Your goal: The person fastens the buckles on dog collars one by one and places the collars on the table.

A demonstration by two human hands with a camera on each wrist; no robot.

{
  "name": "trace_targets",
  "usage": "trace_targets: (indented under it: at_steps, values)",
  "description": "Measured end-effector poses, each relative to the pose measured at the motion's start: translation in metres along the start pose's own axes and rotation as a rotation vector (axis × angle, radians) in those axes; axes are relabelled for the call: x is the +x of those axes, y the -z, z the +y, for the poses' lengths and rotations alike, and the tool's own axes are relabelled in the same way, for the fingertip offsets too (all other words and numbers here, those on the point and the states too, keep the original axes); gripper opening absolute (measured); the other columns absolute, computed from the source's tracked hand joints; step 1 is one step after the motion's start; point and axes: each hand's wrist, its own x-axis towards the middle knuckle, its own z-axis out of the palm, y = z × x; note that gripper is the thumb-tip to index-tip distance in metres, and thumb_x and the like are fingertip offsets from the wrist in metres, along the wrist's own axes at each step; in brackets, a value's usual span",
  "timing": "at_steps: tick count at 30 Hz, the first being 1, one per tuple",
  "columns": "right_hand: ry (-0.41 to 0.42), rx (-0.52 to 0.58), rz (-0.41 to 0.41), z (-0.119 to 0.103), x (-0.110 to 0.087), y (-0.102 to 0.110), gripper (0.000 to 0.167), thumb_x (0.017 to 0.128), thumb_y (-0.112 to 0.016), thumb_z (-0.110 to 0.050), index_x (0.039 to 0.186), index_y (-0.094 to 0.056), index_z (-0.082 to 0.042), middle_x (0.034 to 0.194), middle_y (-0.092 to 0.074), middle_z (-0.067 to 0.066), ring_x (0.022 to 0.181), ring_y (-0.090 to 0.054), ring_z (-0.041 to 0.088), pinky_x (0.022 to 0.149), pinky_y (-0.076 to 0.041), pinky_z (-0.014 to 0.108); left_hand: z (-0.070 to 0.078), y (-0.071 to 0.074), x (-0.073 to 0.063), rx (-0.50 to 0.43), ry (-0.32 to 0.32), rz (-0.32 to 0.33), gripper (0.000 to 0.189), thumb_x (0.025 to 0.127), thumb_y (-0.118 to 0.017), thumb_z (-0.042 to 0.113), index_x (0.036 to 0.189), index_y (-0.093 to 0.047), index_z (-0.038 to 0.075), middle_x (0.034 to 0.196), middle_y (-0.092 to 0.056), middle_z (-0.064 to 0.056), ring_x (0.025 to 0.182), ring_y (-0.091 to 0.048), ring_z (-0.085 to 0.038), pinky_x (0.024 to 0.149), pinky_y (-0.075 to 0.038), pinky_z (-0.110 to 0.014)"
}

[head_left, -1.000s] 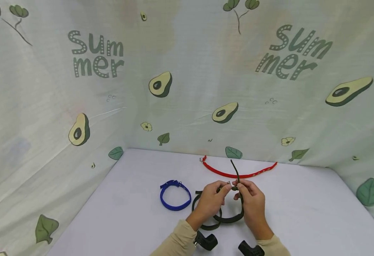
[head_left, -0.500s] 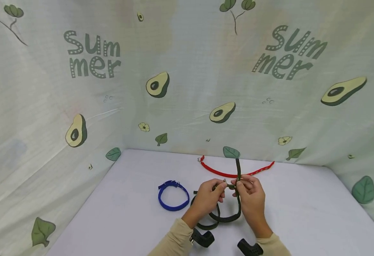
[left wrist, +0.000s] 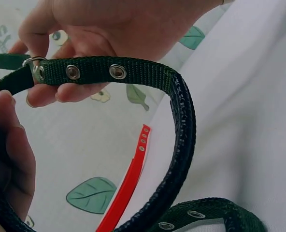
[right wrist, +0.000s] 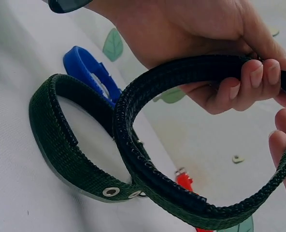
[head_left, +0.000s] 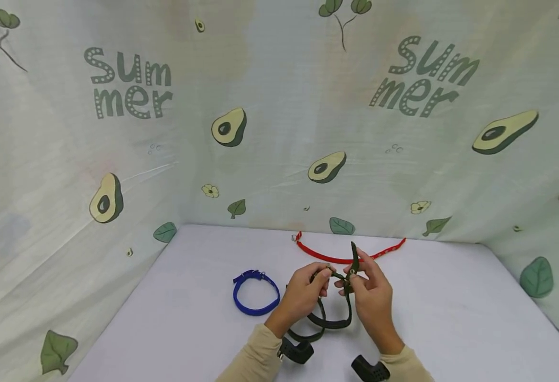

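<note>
Both hands, left hand (head_left: 302, 291) and right hand (head_left: 373, 297), pinch a green collar (head_left: 332, 323) above the table (head_left: 451, 307), and its seemingly light webbing (left wrist: 93, 71) should bend easily and slip little, best held flat near the eyelets (left wrist: 73, 72) rather than on the padded curve (left wrist: 184, 125).

Held collar (left wrist: 183, 121) cropped in wrist views, red collar (head_left: 327, 258) part-hidden

Way through right of right grip (head_left: 373, 298); red collar (head_left: 324, 258) bars rear, blue collar (head_left: 256, 311) left.
</note>
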Motion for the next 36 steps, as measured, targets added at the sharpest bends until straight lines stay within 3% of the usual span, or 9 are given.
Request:
trace_targets:
  at_steps: [8,15,21,24,28,36]
  values:
    - [0.039,-0.008,-0.001,0.0,-0.002,0.0,0.041,0.098,-0.045,0.013,0.132,-0.063,-0.002,0.098,-0.06,0.025,0.067,-0.072,0.026,0.06,-0.059,0.034,-0.003,0.0,0.001,-0.064,-0.034,0.001,0.027,0.104,-0.056,0.023,0.118,-0.067,0.004,0.084,-0.065,0.001,0.07,-0.06,-0.009,0.064,-0.054,-0.024]
    - [0.079,-0.006,-0.008,0.001,-0.001,0.001,0.034,0.097,-0.045,0.014,0.122,-0.067,0.003,0.1,-0.062,0.022,0.065,-0.07,0.031,0.059,-0.059,0.035,-0.001,0.001,0.001,-0.084,-0.04,0.015,0.024,0.103,-0.059,0.024,0.12,-0.068,0.009,0.089,-0.07,-0.001,0.072,-0.061,-0.01,0.064,-0.053,-0.023]
    - [0.061,-0.023,-0.008,0.004,-0.003,0.0,0.035,0.097,-0.043,0.015,0.115,-0.07,0.002,0.102,-0.062,0.02,0.065,-0.07,0.028,0.059,-0.059,0.036,0.002,0.0,-0.003,-0.081,-0.035,0.032,0.025,0.102,-0.06,0.025,0.12,-0.067,0.009,0.091,-0.071,-0.003,0.074,-0.063,-0.01,0.067,-0.055,-0.024]
    - [0.059,-0.054,-0.004,-0.005,-0.005,-0.003,0.036,0.096,-0.042,0.017,0.112,-0.071,0.003,0.1,-0.061,0.021,0.066,-0.069,0.029,0.059,-0.059,0.037,0.002,-0.001,-0.003,-0.079,-0.03,0.029,0.025,0.102,-0.06,0.025,0.121,-0.066,0.009,0.091,-0.07,-0.003,0.075,-0.063,-0.01,0.068,-0.055,-0.024]
    - [0.084,-0.082,-0.01,-0.019,-0.008,-0.007,0.038,0.093,-0.041,0.021,0.109,-0.072,0.005,0.096,-0.061,0.02,0.067,-0.067,0.033,0.059,-0.059,0.036,0.002,-0.001,-0.003,-0.082,-0.03,0.032,0.024,0.102,-0.061,0.024,0.12,-0.067,0.01,0.091,-0.069,0.001,0.075,-0.062,-0.011,0.068,-0.056,-0.025]
    - [0.151,-0.127,-0.055,-0.023,-0.01,-0.009,0.038,0.091,-0.043,0.022,0.112,-0.071,0.006,0.095,-0.06,0.019,0.065,-0.065,0.03,0.057,-0.058,0.03,0.002,-0.003,-0.002,-0.088,-0.007,0.053,0.023,0.1,-0.064,0.026,0.118,-0.068,0.013,0.091,-0.069,0.001,0.076,-0.064,-0.012,0.07,-0.056,-0.026]
